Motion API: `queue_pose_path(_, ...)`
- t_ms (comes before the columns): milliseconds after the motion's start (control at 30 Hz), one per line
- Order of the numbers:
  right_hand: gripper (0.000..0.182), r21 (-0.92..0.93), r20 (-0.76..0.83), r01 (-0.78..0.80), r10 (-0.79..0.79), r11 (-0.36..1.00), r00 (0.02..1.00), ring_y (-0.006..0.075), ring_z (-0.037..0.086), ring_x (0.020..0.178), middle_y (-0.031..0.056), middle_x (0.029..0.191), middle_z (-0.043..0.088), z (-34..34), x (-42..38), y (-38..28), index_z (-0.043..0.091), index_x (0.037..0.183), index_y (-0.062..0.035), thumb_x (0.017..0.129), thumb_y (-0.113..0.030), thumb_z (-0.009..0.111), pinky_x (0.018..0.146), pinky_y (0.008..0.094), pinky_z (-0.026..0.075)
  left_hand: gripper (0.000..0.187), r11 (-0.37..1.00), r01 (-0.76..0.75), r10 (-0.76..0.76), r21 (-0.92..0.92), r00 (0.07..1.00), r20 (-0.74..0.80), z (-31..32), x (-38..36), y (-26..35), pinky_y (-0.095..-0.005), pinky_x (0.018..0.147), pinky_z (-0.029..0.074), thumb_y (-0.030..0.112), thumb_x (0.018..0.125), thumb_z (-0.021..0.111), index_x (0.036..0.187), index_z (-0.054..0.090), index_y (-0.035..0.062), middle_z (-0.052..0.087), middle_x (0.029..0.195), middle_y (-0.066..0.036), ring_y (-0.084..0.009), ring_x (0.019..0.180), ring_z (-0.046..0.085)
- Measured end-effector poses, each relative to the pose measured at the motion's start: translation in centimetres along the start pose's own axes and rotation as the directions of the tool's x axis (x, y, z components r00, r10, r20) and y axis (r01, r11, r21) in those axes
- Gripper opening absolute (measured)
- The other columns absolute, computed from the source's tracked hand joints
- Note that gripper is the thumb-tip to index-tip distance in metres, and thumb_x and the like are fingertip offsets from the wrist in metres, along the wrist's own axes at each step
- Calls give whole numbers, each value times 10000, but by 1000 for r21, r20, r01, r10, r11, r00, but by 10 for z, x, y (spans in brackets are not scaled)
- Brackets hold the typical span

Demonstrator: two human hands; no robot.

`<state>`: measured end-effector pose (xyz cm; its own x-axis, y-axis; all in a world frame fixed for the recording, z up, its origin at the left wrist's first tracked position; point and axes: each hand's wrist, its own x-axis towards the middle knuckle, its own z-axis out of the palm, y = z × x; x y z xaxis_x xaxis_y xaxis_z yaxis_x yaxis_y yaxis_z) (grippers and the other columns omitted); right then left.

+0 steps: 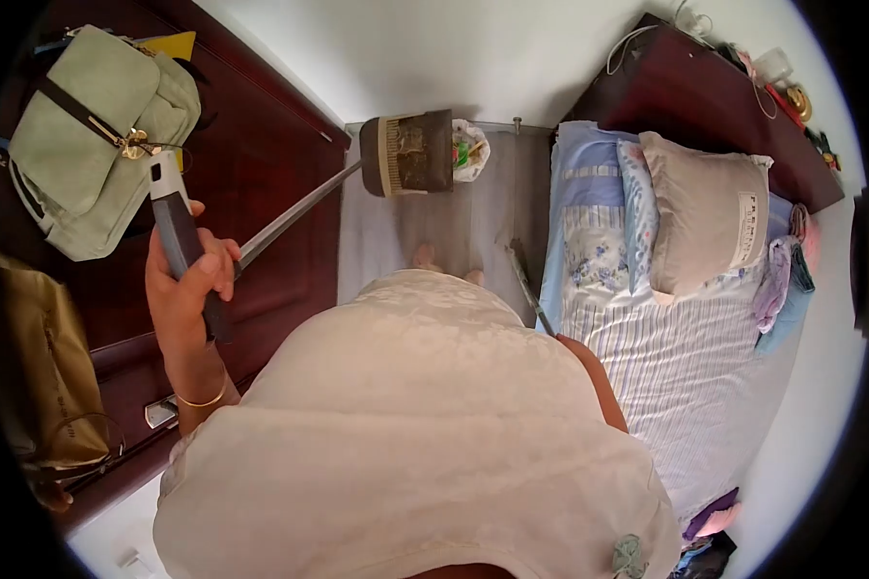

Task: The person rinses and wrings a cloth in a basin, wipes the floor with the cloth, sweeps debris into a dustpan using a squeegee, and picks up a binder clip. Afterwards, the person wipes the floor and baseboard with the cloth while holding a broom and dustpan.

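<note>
My left hand [191, 275] is closed around the grey and white grip of a long-handled dustpan [407, 154]. Its metal pole runs from my fist toward the wall, where the dark pan with comb teeth on its side appears raised. The pan's edge overlaps a small waste bin [470, 151] lined with a white bag, with bits of colourful rubbish inside. Low at my right side, my right hand [568, 344] is on a thin greenish stick [531, 294] that slants down toward the floor. My shirt hides part of this hand, and the stick's lower end is blurred.
The bed [637, 367], with a grey pillow [710, 212] and folded bedding, stands close on my right. A dark red door [261, 174] is on my left, with a green backpack [97, 140] and a brown bag [48, 357] hanging there. My feet are on the grey floor [502, 193].
</note>
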<state>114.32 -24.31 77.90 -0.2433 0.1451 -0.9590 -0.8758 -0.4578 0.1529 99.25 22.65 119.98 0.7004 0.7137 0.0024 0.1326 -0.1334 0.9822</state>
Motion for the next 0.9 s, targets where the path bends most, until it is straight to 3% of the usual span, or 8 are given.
queue_pose_path(133, 758, -196, -44, 136, -147, 971, 988, 183, 488, 471, 75, 612, 501, -19, 33, 32, 131, 1435, -177, 818, -67, 558, 408, 358, 417, 459, 998, -60, 57, 27, 993, 103, 30, -6, -16, -273, 656, 449, 40, 739, 605, 1152, 416, -33, 516, 655, -31, -71, 531, 464)
queue_pose_path(233, 751, -141, -51, 264, -273, 954, 961, 163, 500, 506, 57, 644, 521, -48, 77, 62, 180, 1435, -126, 802, -72, 582, 455, 330, 437, 439, 993, 35, -56, 113, 981, 185, 48, -13, -33, -198, 535, 418, 17, 749, 615, 1147, 432, -13, 545, 793, -41, -40, 583, 468)
queue_pose_path(333, 747, -223, -60, 266, -285, 938, 957, 149, 519, 571, 46, 726, 541, -58, 75, 73, 221, 1426, -86, 784, -81, 604, 520, 301, 454, 415, 965, -98, 6, 244, 935, 353, 59, -15, -63, -206, 583, 424, 26, 761, 612, 1144, 455, 0, 541, 801, -26, -38, 646, 481)
queue_pose_path(433, 742, -182, -70, 300, -317, 936, 946, 154, 541, 634, 55, 834, 565, -63, 70, 83, 246, 1417, -73, 773, -85, 613, 567, 298, 464, 412, 929, 74, -238, 363, 870, 432, 74, -15, -75, -228, 625, 432, 27, 752, 622, 1133, 468, -2, 544, 819, -46, -66, 709, 505)
queue_pose_path(633, 711, -148, -93, 355, -370, 923, 924, 167, 579, 710, 82, 976, 593, -76, 88, 95, 311, 1393, -80, 759, -93, 631, 619, 296, 477, 439, 875, -223, -122, 429, 757, 642, 85, -13, -126, -283, 686, 447, 53, 729, 672, 1134, 503, 33, 559, 876, -85, -157, 756, 536)
queue_pose_path(667, 705, -128, -101, 322, -335, 938, 937, 169, 579, 697, 83, 944, 595, -79, 89, 95, 323, 1388, -92, 756, -94, 635, 612, 296, 477, 440, 858, -257, -122, 446, 740, 661, 87, -13, -128, -289, 688, 449, 49, 721, 677, 1128, 510, 36, 560, 876, -92, -177, 754, 541)
queue_pose_path(700, 699, -106, -110, 288, -299, 952, 948, 171, 578, 683, 84, 911, 597, -75, 78, 90, 335, 1383, -103, 754, -95, 640, 605, 296, 478, 415, 854, -221, -174, 471, 731, 659, 92, -14, -118, -344, 691, 449, 81, 697, 693, 1069, 518, 22, 567, 866, -159, -315, 761, 542)
queue_pose_path(900, 721, -99, -92, 203, -212, 974, 973, 184, 527, 517, 94, 689, 542, -62, 40, 72, 288, 1401, -166, 768, -71, 620, 462, 335, 440, 361, 858, -356, -41, 369, 670, 741, 87, -15, -115, -370, 723, 441, 199, 745, 657, 1052, 546, 46, 568, 838, -142, -312, 815, 544)
